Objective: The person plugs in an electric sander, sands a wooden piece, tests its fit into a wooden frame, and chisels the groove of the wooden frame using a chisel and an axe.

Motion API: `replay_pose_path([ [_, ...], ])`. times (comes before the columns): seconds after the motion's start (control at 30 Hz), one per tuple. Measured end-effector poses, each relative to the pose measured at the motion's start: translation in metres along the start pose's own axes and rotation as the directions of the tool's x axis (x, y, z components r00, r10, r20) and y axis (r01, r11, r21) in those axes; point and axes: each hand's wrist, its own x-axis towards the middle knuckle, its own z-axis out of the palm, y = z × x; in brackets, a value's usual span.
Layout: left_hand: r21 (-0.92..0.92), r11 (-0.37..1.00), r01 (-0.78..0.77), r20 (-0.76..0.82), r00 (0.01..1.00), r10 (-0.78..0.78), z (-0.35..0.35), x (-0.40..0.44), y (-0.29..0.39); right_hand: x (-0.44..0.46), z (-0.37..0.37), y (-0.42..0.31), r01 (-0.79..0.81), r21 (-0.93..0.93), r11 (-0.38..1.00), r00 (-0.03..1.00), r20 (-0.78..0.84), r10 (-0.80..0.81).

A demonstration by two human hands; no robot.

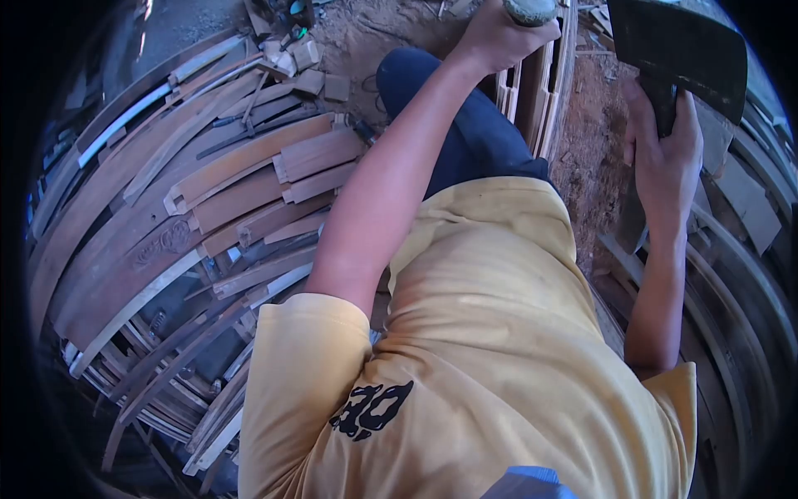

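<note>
My left hand [503, 41] is closed around an upright chisel [530, 10] over the wood by my thigh. Only the rounded, worn butt of its handle shows; the blade is hidden. Below this hand runs a wooden piece [549, 75] with dark slots cut into it, against my leg. To the right, my right hand [669, 158] grips the dark handle of a mallet [682, 54]. The mallet's broad, dark head is raised at the upper right, apart from the chisel.
Many cut and curved boards [224, 183] lie stacked on the left. Short wood offcuts [312, 79] are scattered near the top. Wood shavings [586, 158] cover the brown surface beside the slotted piece. More curved wooden pieces [731, 266] line the right side.
</note>
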Motion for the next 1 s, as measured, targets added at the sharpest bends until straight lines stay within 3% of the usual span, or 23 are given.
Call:
replay_pose_path([
  [0.1,-0.081,0.996,0.041,0.023,0.999,-0.039,0.0,0.005,0.002,0.0,0.001,-0.002,-0.013,0.012,1.0,1.0,0.019,0.013],
  [0.23,0.034,0.999,-0.009,-0.01,1.0,0.009,-0.002,0.0,-0.008,-0.002,0.001,-0.006,-0.006,0.019,1.0,0.999,0.048,0.005],
  [0.47,-0.012,0.998,0.054,-0.031,0.998,-0.054,0.002,-0.004,-0.009,-0.004,0.005,-0.013,-0.007,0.009,1.0,0.999,0.044,0.007],
  [0.53,0.057,0.998,-0.004,0.027,1.0,0.002,0.001,-0.001,-0.013,-0.004,0.006,-0.014,-0.001,0.028,1.0,0.999,0.047,0.0],
  [0.67,0.091,0.995,0.031,0.102,0.994,-0.041,0.003,0.003,-0.006,-0.005,0.002,-0.02,-0.025,-0.003,1.0,0.997,0.069,0.025],
  [0.77,-0.056,0.998,-0.026,0.087,0.996,0.031,0.012,0.003,-0.003,-0.005,0.0,-0.02,-0.059,-0.029,0.998,0.996,0.071,0.061],
  [0.87,-0.058,0.997,-0.051,-0.014,0.999,0.05,0.008,-0.001,-0.003,-0.003,0.004,-0.006,0.128,-0.086,0.988,0.991,-0.028,-0.131],
  [0.93,-0.092,0.995,-0.047,0.159,0.985,0.062,-0.003,-0.003,-0.011,0.0,0.009,-0.005,0.181,-0.391,0.902,0.979,0.156,-0.129],
  [1.0,-0.131,0.991,-0.018,0.166,0.985,0.04,0.005,-0.005,-0.003,0.0,0.007,-0.009,0.203,-0.358,0.911,0.978,0.117,-0.172],
])
